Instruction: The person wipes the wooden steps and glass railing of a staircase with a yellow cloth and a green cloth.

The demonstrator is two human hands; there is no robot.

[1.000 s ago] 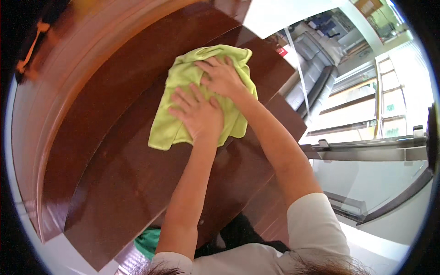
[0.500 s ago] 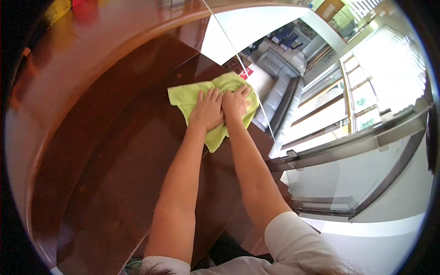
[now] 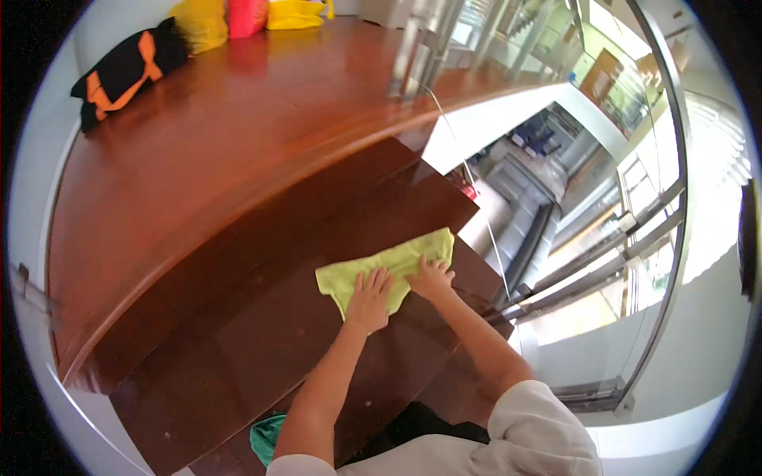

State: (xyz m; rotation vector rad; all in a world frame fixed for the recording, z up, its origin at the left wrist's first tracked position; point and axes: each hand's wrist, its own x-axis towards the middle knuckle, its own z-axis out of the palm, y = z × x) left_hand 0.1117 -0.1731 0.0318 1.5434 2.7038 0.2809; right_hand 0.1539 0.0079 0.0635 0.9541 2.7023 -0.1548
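A yellow-green cloth point(image 3: 355, 274) lies spread over a dark brown, glossy wooden stair tread point(image 3: 238, 349), its right end near the tread's right edge. My left hand point(image 3: 370, 301) rests flat on the middle of the cloth, fingers stretched out toward the far side. On the cloth's right part lies my right hand point(image 3: 432, 281), fingers apart and slightly bent, touching the fabric from above. A small gap separates the two hands. Both arms reach forward from below.
Beyond the step rises a curved reddish wooden landing point(image 3: 262, 119) with a black-and-orange bag point(image 3: 131, 71) and yellow and red bags. Glass panels with a metal rail point(image 3: 579, 262) border the right side; a grey sofa point(image 3: 524, 214) stands far below. Green fabric point(image 3: 267, 436) shows near my left arm.
My view has tilted up, showing more of the landing. My hands, overlapping before, are now apart, the left flat and the right farther right. The cloth's far edge now lies straighter.
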